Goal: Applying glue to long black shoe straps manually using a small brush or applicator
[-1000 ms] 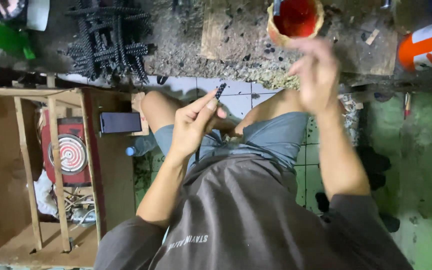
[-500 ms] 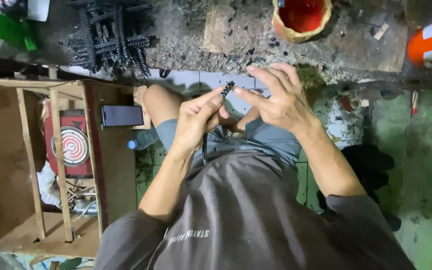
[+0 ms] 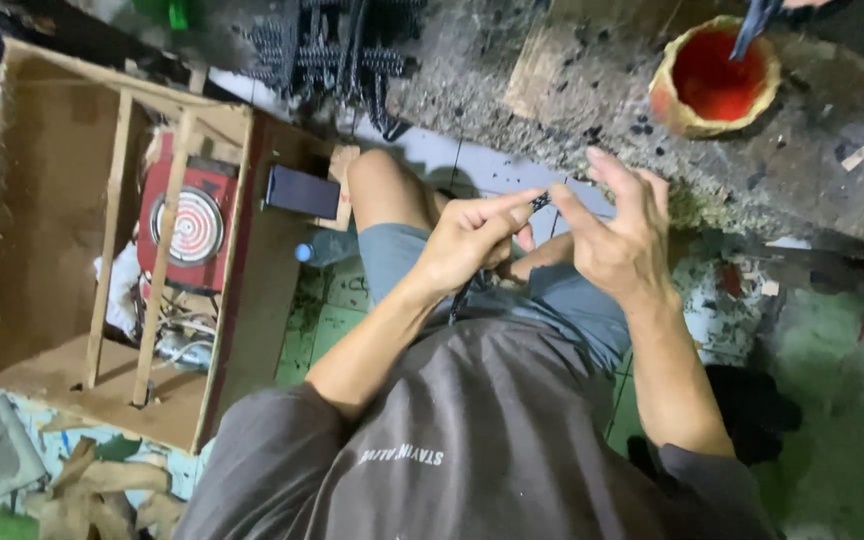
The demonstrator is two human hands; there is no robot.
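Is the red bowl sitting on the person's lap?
No, the red bowl sits up on the dirty workbench, away from both hands.

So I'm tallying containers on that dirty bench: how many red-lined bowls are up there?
1. The red bowl sits on the grimy bench at upper right, beyond the right hand, with a dark tool dipping in. Another orange thing shows at the right edge; more may lie outside the frame.
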